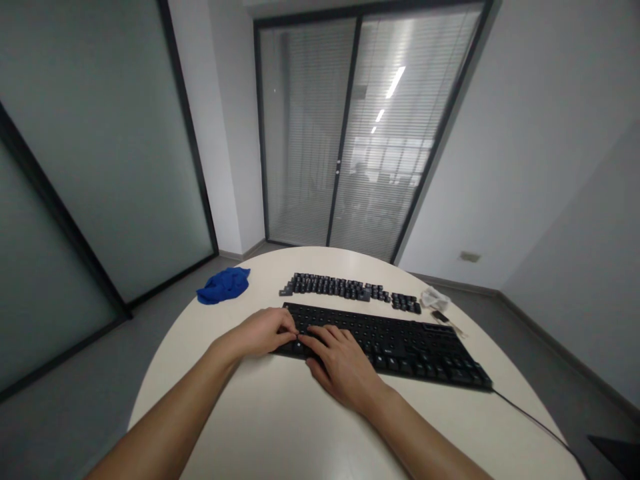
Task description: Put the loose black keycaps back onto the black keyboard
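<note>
A black keyboard (400, 333) lies on a pale round-edged table (260, 413), with many of its keycaps off in the upper and left parts and keys in place along the near right side. My left hand (267, 331) is at the keyboard's left end, its fingers pressed together over the lower left corner; anything between them is too small to make out. My right hand (343, 363) rests palm down beside it, fingers spread over the keyboard's lower left part, the index fingertip near my left fingertips. Behind the keyboard, loose black keycaps (327, 287) stand in rows.
A blue cloth (224, 285) lies at the table's left edge. At the right are crumpled clear plastic (435, 299) and a small dark object (440, 317). The keyboard's cable (535, 423) runs off to the lower right. Glass partitions stand behind.
</note>
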The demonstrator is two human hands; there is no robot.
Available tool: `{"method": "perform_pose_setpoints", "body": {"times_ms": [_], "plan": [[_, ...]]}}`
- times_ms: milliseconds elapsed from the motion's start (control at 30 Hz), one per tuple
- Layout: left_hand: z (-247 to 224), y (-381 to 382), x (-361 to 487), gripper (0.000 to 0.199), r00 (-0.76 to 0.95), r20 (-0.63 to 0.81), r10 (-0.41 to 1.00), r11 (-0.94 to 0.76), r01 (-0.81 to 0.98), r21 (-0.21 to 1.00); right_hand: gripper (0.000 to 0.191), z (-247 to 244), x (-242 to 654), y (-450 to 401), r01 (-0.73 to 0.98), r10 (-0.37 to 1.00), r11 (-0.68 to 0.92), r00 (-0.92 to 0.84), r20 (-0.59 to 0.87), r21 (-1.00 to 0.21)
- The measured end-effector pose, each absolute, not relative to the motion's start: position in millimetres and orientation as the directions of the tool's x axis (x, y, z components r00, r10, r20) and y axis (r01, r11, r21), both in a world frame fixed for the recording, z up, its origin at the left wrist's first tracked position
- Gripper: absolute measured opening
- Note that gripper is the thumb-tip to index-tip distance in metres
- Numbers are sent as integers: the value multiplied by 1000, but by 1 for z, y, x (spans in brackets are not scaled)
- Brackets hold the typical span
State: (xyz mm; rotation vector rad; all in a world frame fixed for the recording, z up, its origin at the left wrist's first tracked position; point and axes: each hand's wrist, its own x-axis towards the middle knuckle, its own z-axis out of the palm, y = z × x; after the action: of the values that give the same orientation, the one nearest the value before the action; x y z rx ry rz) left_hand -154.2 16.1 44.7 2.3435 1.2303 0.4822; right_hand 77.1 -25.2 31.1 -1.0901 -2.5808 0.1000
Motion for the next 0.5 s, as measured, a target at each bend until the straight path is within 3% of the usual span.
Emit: {"method": "perform_pose_setpoints", "body": {"times_ms": [133, 200, 333, 500], "plan": [[43, 23, -155, 26, 437, 69, 897, -366, 646, 670, 45, 26, 78, -24, 696, 746, 664, -596, 296, -272], [40, 28, -156, 27, 391, 134, 910, -371, 629, 683, 45, 24, 79, -24, 695, 751, 659, -586, 303, -287], [26, 43, -163, 25, 278, 376, 884, -463, 627, 626, 46, 24, 81, -24, 691, 752, 657, -574, 323, -301], [2, 58, -174, 34, 254, 464, 848, -492, 702, 515, 49, 27, 85, -24, 699, 741, 667, -591, 319, -257]]}}
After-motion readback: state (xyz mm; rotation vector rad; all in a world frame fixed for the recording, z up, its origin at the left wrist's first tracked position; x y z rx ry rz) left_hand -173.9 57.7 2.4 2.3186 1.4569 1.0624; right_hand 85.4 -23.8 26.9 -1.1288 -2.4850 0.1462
